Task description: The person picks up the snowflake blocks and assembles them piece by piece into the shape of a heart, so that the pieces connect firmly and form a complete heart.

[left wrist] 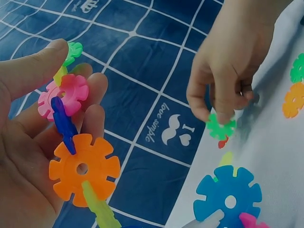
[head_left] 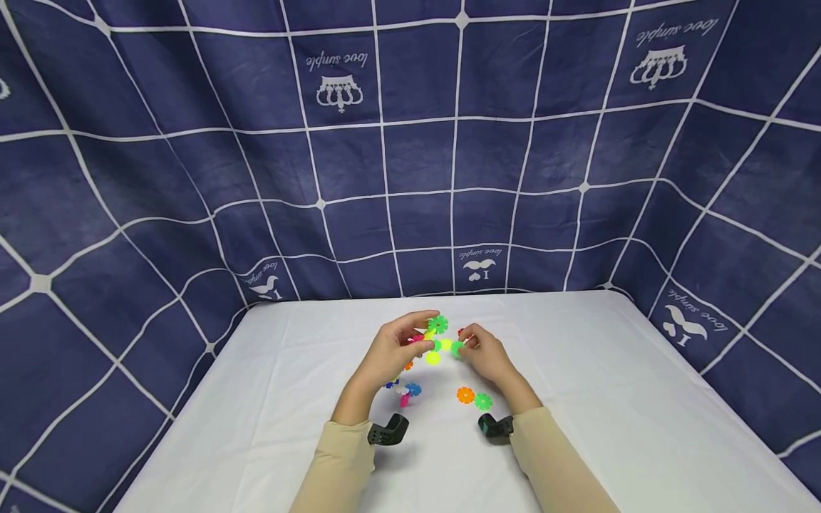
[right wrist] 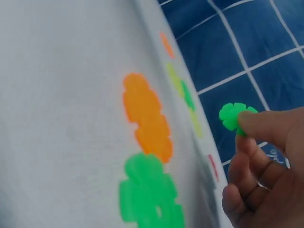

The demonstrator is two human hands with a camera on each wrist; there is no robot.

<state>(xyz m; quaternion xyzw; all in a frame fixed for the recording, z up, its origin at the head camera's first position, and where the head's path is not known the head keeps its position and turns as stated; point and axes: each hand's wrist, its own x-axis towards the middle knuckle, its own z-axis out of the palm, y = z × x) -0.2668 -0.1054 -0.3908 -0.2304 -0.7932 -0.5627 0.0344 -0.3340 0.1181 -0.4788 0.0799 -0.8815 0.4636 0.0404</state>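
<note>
My left hand (head_left: 393,349) holds a chain of notched plastic discs between thumb and fingers. In the left wrist view a pink disc (left wrist: 71,95), an edge-on blue disc (left wrist: 64,123), an orange disc (left wrist: 105,161) and a yellow disc (left wrist: 100,206) hang slotted together past the palm. A bright green disc (head_left: 438,325) stands up by the left fingertips. Opposite, my right hand (head_left: 490,353) pinches another green disc (right wrist: 231,116) by its edge. A yellow disc (head_left: 447,344) shows between the hands; whether it joins the right-hand disc is unclear.
On the white cloth (head_left: 577,427), an orange disc (head_left: 465,395) and a green disc (head_left: 483,402) lie side by side near the right wrist. Below the left hand are a blue disc (head_left: 413,390) and a pink disc (head_left: 405,401). A blue checked curtain (head_left: 417,157) surrounds the table.
</note>
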